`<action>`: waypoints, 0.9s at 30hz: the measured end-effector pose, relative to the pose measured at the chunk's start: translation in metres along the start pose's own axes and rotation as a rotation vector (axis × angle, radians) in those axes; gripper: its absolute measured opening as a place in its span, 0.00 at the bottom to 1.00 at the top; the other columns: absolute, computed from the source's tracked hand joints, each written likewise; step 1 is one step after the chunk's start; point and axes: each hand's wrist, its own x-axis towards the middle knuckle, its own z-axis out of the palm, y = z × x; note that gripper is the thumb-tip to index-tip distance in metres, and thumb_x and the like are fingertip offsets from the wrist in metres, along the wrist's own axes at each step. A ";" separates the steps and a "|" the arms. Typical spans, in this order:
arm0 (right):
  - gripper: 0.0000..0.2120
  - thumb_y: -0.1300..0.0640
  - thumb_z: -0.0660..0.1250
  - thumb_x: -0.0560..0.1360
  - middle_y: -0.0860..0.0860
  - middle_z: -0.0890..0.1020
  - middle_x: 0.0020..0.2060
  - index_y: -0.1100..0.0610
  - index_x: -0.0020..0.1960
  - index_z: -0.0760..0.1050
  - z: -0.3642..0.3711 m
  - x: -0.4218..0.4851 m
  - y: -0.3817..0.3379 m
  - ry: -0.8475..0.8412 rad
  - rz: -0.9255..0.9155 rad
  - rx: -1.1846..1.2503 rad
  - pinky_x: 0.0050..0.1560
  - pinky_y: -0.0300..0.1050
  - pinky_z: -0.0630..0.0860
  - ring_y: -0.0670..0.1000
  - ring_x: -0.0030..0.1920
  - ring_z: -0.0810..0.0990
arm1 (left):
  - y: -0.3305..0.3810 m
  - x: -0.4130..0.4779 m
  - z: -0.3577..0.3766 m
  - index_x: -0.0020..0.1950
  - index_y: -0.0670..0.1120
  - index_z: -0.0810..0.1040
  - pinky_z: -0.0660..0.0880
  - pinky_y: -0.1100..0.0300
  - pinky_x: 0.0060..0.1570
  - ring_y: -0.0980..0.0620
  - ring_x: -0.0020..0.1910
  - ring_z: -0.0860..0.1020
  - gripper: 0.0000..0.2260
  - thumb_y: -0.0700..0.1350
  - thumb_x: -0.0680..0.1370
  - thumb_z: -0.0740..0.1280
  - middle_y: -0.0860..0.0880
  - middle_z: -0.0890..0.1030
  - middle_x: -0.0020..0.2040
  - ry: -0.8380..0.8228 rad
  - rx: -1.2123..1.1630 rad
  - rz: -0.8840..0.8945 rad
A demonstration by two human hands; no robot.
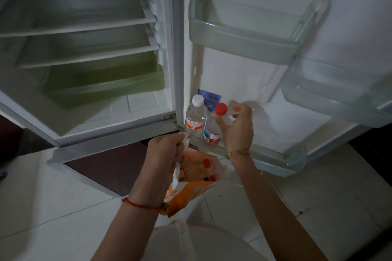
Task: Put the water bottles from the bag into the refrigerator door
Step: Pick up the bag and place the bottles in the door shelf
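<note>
The open refrigerator door has a bottom door shelf with two water bottles at its left end. A white-capped bottle with an orange label stands leftmost. Beside it is a red-capped bottle with a blue and red label. My right hand grips that red-capped bottle near its neck. My left hand grips the handle of an orange and white plastic bag, held just below the shelf. What is inside the bag is hidden.
Two clear door bins hang higher on the door. The refrigerator body at the left shows white shelves and a greenish drawer. Pale floor tiles lie below.
</note>
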 end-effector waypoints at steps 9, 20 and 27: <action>0.09 0.52 0.63 0.78 0.50 0.81 0.38 0.56 0.48 0.78 0.022 -0.103 0.093 -0.496 0.117 -0.188 0.42 0.38 0.74 0.48 0.38 0.77 | 0.001 -0.013 0.000 0.27 0.47 0.65 0.58 0.57 0.33 0.55 0.21 0.58 0.19 0.39 0.78 0.62 0.52 0.61 0.21 -0.017 0.006 0.001; 0.19 0.43 0.68 0.72 0.57 0.82 0.44 0.58 0.52 0.78 0.065 -0.107 0.123 -0.503 0.938 0.062 0.49 0.55 0.83 0.58 0.45 0.83 | 0.002 -0.037 -0.004 0.26 0.46 0.63 0.58 0.57 0.31 0.56 0.18 0.58 0.20 0.39 0.79 0.61 0.52 0.60 0.20 -0.105 0.051 0.020; 0.28 0.40 0.77 0.61 0.58 0.82 0.42 0.61 0.47 0.74 0.063 -0.115 0.129 -0.411 1.058 0.185 0.42 0.55 0.84 0.57 0.41 0.84 | -0.001 -0.047 -0.012 0.29 0.46 0.65 0.56 0.55 0.33 0.56 0.19 0.58 0.18 0.39 0.79 0.61 0.52 0.61 0.21 -0.116 0.028 0.018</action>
